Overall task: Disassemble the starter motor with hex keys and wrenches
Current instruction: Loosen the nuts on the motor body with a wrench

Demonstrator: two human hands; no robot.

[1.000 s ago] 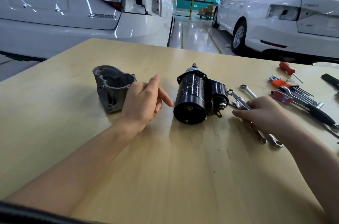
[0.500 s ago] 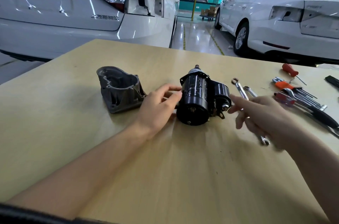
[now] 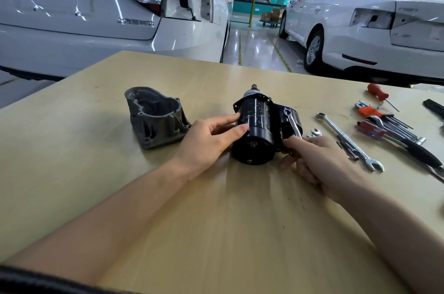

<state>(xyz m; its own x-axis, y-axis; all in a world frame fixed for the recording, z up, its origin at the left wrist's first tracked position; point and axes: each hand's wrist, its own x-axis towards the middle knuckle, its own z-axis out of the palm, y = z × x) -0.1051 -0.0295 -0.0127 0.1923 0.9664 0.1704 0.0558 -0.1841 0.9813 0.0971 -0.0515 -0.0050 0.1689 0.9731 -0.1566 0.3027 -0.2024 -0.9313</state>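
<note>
At centre of the wooden surface [image 3: 216, 221], the right hand [image 3: 319, 161] pinches the shank of a small combination wrench [image 3: 292, 123], whose ring end lies over the black solenoid housing on the right side of the starter motor [image 3: 255, 130]. Left hand [image 3: 206, 142]: fingers extended and straight, fingertips [image 3: 242, 129] pressed against the left flank of the motor's black cylindrical body, nothing enclosed in the grip. Motor: lying on its side, rear end cap toward the viewer, shaft end pointing away. Left of the left hand, just beside it, stands a detached grey cast nose housing [image 3: 156, 118], open cavity facing up. Right of the motor lie a long combination wrench [image 3: 348, 141], a partly hidden open-end wrench [image 3: 314, 133], a set of hex keys [image 3: 394, 125] and a red-handled screwdriver [image 3: 378, 94]. Beyond the far edge stand two white cars [image 3: 108, 17].
</note>
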